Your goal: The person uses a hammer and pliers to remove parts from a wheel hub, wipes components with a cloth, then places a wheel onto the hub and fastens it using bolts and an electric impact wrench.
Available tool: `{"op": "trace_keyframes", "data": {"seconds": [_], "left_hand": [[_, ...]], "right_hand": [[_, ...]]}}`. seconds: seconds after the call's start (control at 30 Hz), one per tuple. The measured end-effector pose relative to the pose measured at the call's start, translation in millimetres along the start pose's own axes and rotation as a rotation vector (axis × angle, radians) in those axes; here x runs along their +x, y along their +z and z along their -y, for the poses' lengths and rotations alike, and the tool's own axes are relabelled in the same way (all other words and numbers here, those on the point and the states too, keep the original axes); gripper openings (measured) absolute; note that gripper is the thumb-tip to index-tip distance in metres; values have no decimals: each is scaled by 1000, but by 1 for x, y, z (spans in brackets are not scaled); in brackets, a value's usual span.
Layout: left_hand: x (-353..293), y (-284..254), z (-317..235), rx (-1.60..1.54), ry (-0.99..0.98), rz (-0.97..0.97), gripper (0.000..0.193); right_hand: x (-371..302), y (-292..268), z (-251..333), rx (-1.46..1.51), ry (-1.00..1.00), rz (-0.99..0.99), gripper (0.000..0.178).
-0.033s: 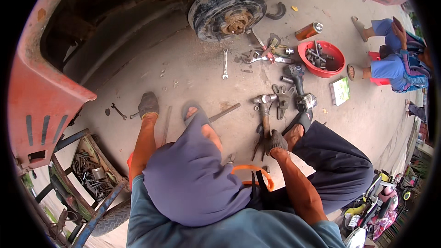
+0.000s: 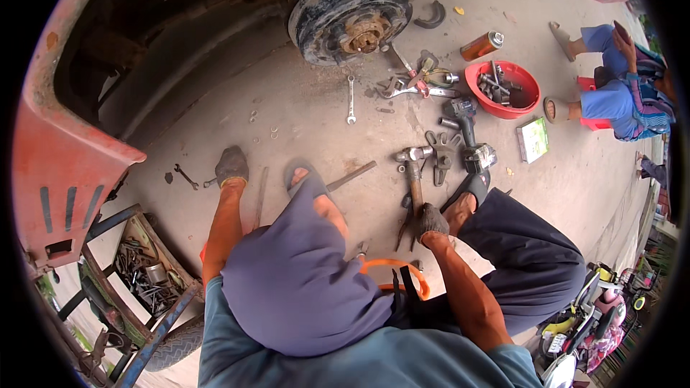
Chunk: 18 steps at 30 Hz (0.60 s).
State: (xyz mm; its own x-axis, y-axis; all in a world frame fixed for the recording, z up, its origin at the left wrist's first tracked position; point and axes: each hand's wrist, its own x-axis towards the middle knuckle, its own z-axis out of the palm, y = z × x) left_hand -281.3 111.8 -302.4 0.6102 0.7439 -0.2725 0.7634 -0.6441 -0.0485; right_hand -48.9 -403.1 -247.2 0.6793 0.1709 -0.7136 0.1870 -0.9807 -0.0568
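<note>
My right hand [image 2: 433,223], in a dark glove, is closed round the wooden handle of a hammer [image 2: 415,178], whose metal head points away from me on the floor. My left hand [image 2: 231,165], also gloved, is low over the floor at the left with its fingers curled. A metal end like that of a wrench [image 2: 210,182] sticks out beside it; the rest is hidden. Close by lies an open-ended wrench [image 2: 186,177]. Beside the hammer are a dark puller-like part [image 2: 443,158] and a cordless impact wrench [image 2: 467,133].
Ahead is a rusty wheel drum [image 2: 351,18] under a vehicle. A combination wrench [image 2: 351,100], flat bar [image 2: 351,176], spray can [image 2: 482,46] and red bowl [image 2: 528,101] of sockets lie around. A seated person [image 2: 611,104] is at right; a metal frame [image 2: 154,330] stands left.
The view has shifted very slightly. Both hands keep their places, and the tools lie as before.
</note>
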Motion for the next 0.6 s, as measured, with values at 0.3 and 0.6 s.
{"op": "trace_keyframes", "data": {"seconds": [0.3, 0.6], "left_hand": [[9, -70, -89, -905, -186, 362, 26], [-2, -21, -265, -1583, -156, 501, 24]], "right_hand": [[19, 44, -4, 203, -11, -239, 28], [40, -10, 38, 437, 92, -109, 37]]}}
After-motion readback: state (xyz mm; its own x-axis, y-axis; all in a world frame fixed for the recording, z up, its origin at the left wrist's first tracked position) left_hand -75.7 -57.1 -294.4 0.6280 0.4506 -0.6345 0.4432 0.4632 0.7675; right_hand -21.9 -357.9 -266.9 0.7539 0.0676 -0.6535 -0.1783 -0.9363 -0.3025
